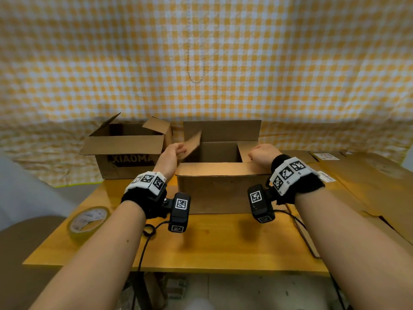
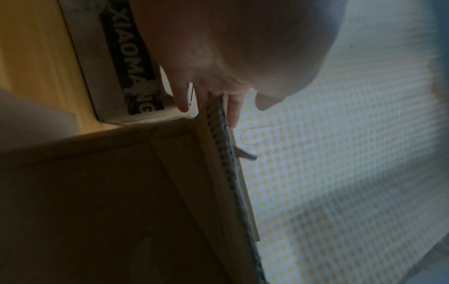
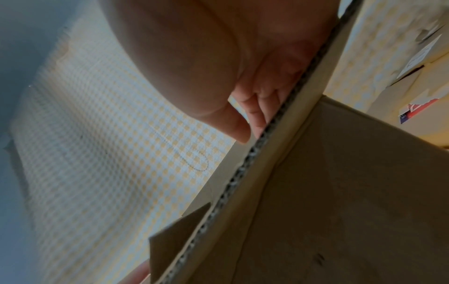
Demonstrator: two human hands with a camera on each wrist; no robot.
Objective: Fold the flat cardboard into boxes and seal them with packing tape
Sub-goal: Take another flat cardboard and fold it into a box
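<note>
The open cardboard box (image 1: 223, 191) stands mid-table, its front flap folded out toward me and its back flap upright. My left hand (image 1: 176, 153) pinches the left side flap (image 1: 192, 143), which tilts up over the opening. In the left wrist view, fingers (image 2: 232, 113) lie on both sides of that flap's corrugated edge (image 2: 219, 123). My right hand (image 1: 261, 153) rests on the right side flap (image 1: 244, 151). The right wrist view shows its loosely bent fingers (image 3: 257, 119) lying against a cardboard edge (image 3: 279, 130), thumb apart from it.
A second open box (image 1: 127, 153) printed XIAOMAI stands at the back left. A roll of packing tape (image 1: 88, 220) lies near the table's left front corner. Flat cardboard sheets (image 1: 368, 182) cover the right side. A checked cloth hangs behind.
</note>
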